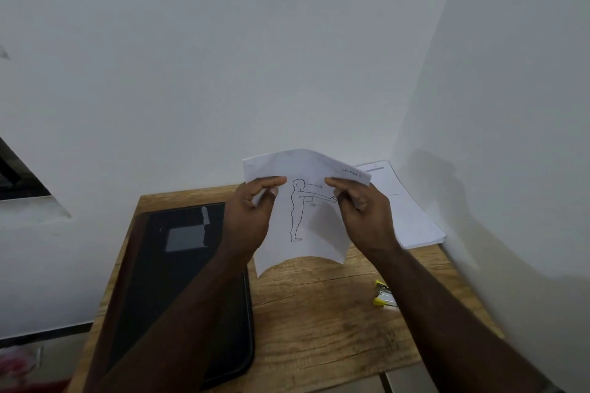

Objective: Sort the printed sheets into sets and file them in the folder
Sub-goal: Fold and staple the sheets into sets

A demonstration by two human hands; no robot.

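Both hands are up over the wooden table [319, 313], and between them hangs a printed sheet [306, 233], held clear of the tabletop. The left hand [252, 220] pinches the sheet's left side, thumb in front and fingers curled behind the paper. The right hand [364, 217] does the same on the right side, thumb on the front, fingers tucked round the edge. The top of the sheet curls over toward the camera, and the bottom edge bows upward in an arc. On the face of it: a line drawing of a standing figure with one arm stretched straight out, an arrow at head height, and the number 90 by the arm.

Over on the left of the table lies the black folder [178, 281], flat, with a pale label on it; I cannot tell whether it is closed or whether any sheets are inside. On the far right, against the wall [287, 57], sits a stack of white sheets [412, 220], partly hidden behind the right hand. Nearer the front right, beside the right forearm, lies a small yellow and silver stapler [384, 295], well apart from the folder.
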